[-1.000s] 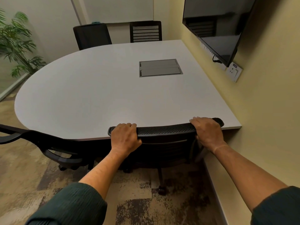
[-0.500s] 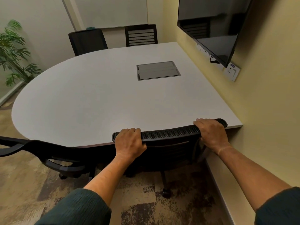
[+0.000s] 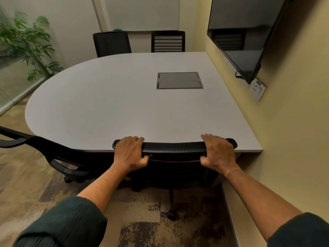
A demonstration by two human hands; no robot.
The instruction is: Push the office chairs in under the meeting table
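Both hands, left hand (image 3: 129, 153) and right hand (image 3: 218, 152), clamp the mesh chair backrest (image 3: 175, 146) at 6 o'clock of the meeting table (image 3: 115, 104), spaced apart for a straight push.

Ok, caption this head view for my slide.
Both hands, left and right, hold a mesh office chair against the meeting table.

A small office meeting room: a rounded grey worktop (image 3: 106, 107) ringed by mesh office chairs (image 3: 174, 147), a wall-mounted screen (image 3: 238, 38), a whiteboard (image 3: 142, 13).
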